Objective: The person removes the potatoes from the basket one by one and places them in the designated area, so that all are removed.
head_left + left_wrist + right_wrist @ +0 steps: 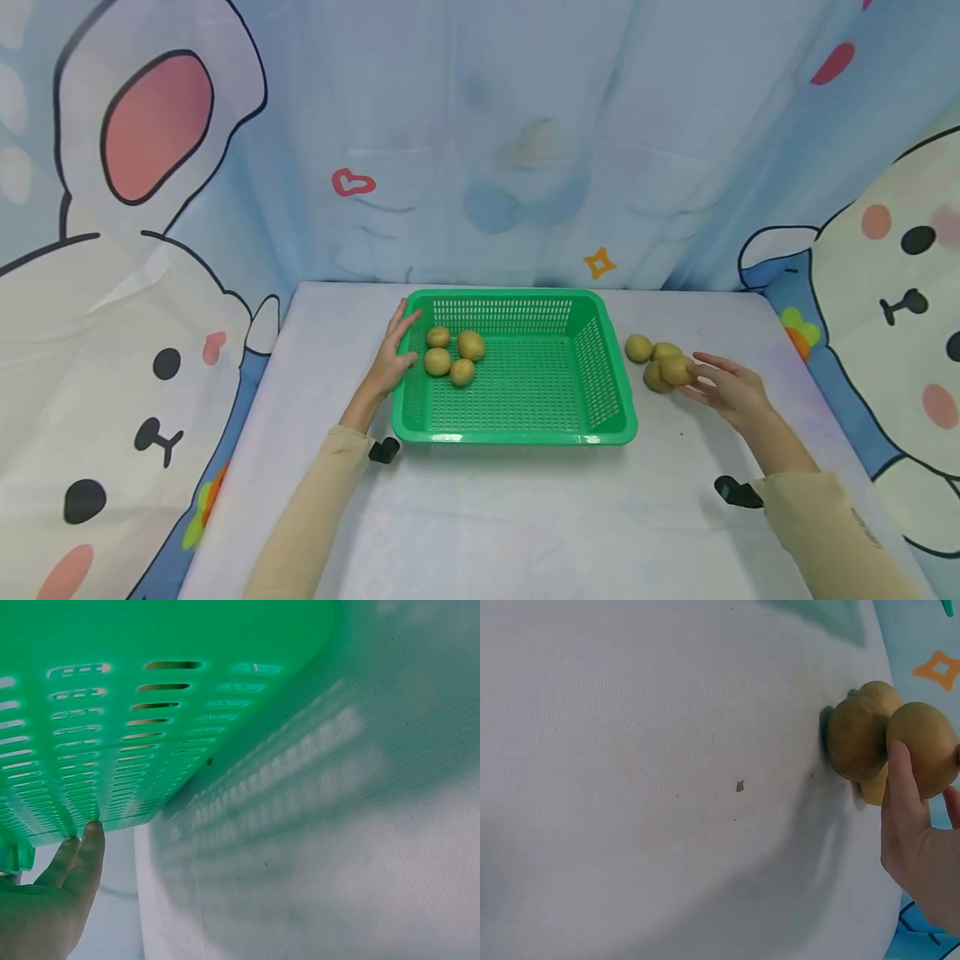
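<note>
A green slotted basket (pixel 517 435) stands mid-table, with several potatoes (pixel 471 344) in its left part. My left hand (pixel 405 337) rests with straight fingers against the basket's left wall; the left wrist view shows the fingertips (pixel 90 836) touching the green wall (pixel 150 690) from outside. To the right of the basket, several more potatoes (pixel 638 347) lie bunched on the table. My right hand (pixel 692 373) holds the nearest potato (pixel 677 369) between thumb and fingers. In the right wrist view the thumb (pixel 900 780) lies on that potato (pixel 922 742), which touches its neighbour (pixel 855 739).
A white cloth covers the table (pixel 480 517), and bare cloth runs in front of the basket. A cartoon-printed curtain (pixel 525 150) closes the back and both sides. A small dark speck (pixel 739 785) lies on the cloth near the right hand.
</note>
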Tool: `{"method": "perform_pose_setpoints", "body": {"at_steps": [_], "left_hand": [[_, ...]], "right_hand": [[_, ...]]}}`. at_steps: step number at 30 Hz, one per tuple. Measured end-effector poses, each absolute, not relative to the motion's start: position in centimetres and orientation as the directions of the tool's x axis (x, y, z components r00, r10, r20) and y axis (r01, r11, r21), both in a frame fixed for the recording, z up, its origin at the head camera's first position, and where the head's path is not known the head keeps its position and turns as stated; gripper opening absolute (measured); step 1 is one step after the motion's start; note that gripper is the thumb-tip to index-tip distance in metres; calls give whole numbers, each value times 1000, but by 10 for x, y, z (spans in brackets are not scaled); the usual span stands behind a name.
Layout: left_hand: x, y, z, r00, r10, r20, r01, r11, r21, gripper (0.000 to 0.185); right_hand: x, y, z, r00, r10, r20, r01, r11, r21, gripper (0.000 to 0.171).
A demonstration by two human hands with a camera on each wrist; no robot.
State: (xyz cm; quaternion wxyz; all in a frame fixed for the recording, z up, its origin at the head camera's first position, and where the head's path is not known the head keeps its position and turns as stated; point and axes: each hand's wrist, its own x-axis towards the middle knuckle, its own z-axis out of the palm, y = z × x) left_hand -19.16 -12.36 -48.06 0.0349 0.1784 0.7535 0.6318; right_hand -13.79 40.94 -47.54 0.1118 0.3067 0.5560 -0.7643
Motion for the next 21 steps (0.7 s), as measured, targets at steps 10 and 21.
{"method": "perform_pose_setpoints", "body": {"at_steps": [10, 21], "left_hand": [[-192, -125, -481, -935, 312, 169, 220, 136, 966, 77], [-193, -124, -481, -935, 312, 168, 218, 134, 967, 78]], "right_hand": [[-136, 424, -485, -750, 173, -639, 515, -453, -728, 15], [-129, 438, -504, -664, 222, -713, 580, -448, -680, 35]]}}
